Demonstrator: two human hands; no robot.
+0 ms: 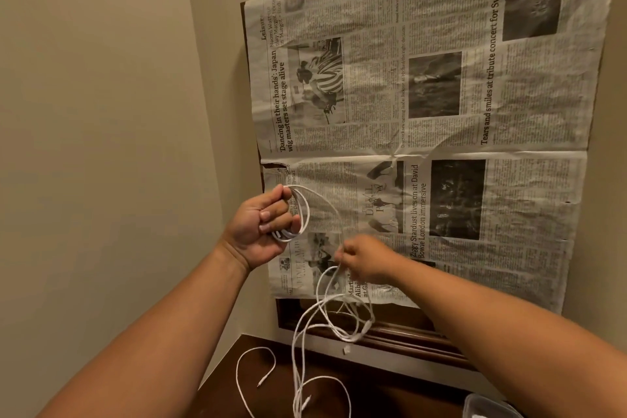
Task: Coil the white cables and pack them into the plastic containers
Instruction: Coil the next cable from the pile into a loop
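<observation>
Left hand (261,224), raised, curls round a white cable coil (298,214); right hand (364,260), lower, pinches the loose strand (325,302).

Tangled white cable loops (353,337) hang over the dark brown wooden desk (400,394) and trail across its left part. Bare desk lies between them and the clear plastic container (488,405) at the right. A plain beige wall (101,112) closes the left, and a newspaper-covered panel (441,105) closes the back.
</observation>
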